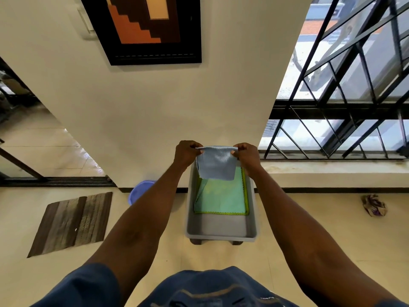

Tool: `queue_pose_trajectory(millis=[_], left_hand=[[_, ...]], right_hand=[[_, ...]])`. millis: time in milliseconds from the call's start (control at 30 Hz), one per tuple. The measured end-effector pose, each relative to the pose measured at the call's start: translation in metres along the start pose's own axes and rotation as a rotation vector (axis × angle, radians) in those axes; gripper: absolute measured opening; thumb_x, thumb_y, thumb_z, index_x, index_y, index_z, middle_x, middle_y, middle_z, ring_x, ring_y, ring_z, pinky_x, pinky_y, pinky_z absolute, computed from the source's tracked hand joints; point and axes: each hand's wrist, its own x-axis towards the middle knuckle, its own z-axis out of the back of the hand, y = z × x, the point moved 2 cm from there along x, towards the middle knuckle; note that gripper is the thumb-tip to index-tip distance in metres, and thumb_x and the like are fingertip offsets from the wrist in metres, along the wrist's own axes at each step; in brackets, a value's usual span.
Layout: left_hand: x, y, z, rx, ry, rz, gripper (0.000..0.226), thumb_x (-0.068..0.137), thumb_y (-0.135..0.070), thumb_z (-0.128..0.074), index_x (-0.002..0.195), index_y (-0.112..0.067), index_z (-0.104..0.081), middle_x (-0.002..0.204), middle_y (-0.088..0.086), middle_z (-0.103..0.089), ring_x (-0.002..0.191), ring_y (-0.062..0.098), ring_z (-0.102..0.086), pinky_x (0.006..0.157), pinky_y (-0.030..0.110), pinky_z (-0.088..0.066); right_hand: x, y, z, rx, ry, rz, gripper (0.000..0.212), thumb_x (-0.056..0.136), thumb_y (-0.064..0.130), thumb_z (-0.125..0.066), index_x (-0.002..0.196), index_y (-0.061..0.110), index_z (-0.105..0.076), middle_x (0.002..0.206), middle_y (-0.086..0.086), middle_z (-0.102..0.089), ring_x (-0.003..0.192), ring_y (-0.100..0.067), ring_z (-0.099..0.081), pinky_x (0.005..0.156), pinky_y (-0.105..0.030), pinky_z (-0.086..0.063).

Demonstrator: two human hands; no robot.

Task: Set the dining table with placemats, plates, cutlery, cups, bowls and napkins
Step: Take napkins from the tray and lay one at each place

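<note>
A folded grey-blue napkin [215, 163] hangs in the air between my two hands, above a grey plastic bin [221, 228]. My left hand [187, 152] pinches its upper left corner. My right hand [247, 156] pinches the upper right corner. Inside the bin lies a mint-green cloth [222, 197] on top of a yellow-green one whose edge shows at the front and right. The near part of the bin floor is bare. The dining table is not in view.
The bin stands on small dark feet on a cream tiled floor, close to a wall. A purple basin [139, 191] sits left of the bin, a brown striped mat [72, 222] further left. A crumpled cloth [374, 205] lies on the floor at right, below a barred window.
</note>
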Motion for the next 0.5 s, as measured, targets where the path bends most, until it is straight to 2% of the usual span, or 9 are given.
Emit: queue_pose_trajectory(millis=[67, 167, 233, 333, 433, 500], left_hand=[[0.001, -0.001, 0.000, -0.011, 0.010, 0.000, 0.010, 0.081, -0.004, -0.073, 0.091, -0.003, -0.076, 0.082, 0.005, -0.068, 0.076, 0.012, -0.058, 0.065, 0.017, -0.042], [0.004, -0.003, 0.001, -0.067, 0.070, 0.030, 0.005, 0.086, -0.007, -0.070, 0.090, -0.005, -0.070, 0.078, 0.002, -0.063, 0.072, 0.010, -0.054, 0.067, 0.024, -0.041], [0.006, -0.008, 0.001, -0.090, 0.104, 0.042, 0.003, 0.091, -0.010, -0.065, 0.092, -0.008, -0.063, 0.079, 0.000, -0.058, 0.072, 0.010, -0.051, 0.067, 0.024, -0.040], [0.008, -0.015, -0.001, -0.150, 0.117, 0.056, 0.005, 0.096, -0.017, -0.060, 0.092, -0.014, -0.059, 0.084, 0.002, -0.058, 0.079, 0.016, -0.052, 0.073, 0.032, -0.044], [0.006, -0.020, -0.005, -0.277, 0.107, 0.115, 0.009, 0.099, -0.020, -0.056, 0.090, -0.017, -0.058, 0.084, 0.002, -0.056, 0.075, 0.017, -0.051, 0.064, 0.031, -0.044], [0.005, -0.022, -0.009, -0.276, 0.070, 0.126, 0.009, 0.100, -0.023, -0.053, 0.095, -0.017, -0.058, 0.083, -0.002, -0.054, 0.073, 0.013, -0.049, 0.060, 0.027, -0.040]], right_hand=[[-0.001, 0.004, 0.003, -0.007, -0.034, 0.011, 0.011, 0.079, 0.007, -0.071, 0.072, 0.013, -0.064, 0.070, -0.006, -0.056, 0.065, -0.017, -0.047, 0.061, -0.029, -0.037], [-0.002, 0.013, 0.006, -0.039, -0.025, 0.034, 0.017, 0.085, 0.013, -0.067, 0.073, 0.011, -0.055, 0.071, -0.010, -0.045, 0.064, -0.017, -0.037, 0.058, -0.029, -0.028], [0.001, 0.020, 0.007, -0.078, 0.004, 0.048, 0.019, 0.091, 0.019, -0.062, 0.077, 0.009, -0.053, 0.075, -0.011, -0.045, 0.066, -0.017, -0.037, 0.060, -0.031, -0.028], [0.005, 0.026, 0.007, -0.104, 0.013, 0.048, 0.025, 0.096, 0.029, -0.054, 0.081, 0.010, -0.050, 0.077, -0.011, -0.043, 0.072, -0.020, -0.040, 0.066, -0.033, -0.029], [0.003, 0.027, 0.006, -0.064, -0.003, 0.009, 0.030, 0.099, 0.038, -0.049, 0.084, 0.011, -0.048, 0.080, -0.011, -0.043, 0.074, -0.021, -0.042, 0.068, -0.035, -0.035], [0.001, 0.026, 0.005, -0.014, 0.003, -0.029, 0.035, 0.098, 0.043, -0.048, 0.086, 0.010, -0.049, 0.082, -0.013, -0.046, 0.076, -0.022, -0.046, 0.068, -0.035, -0.038]])
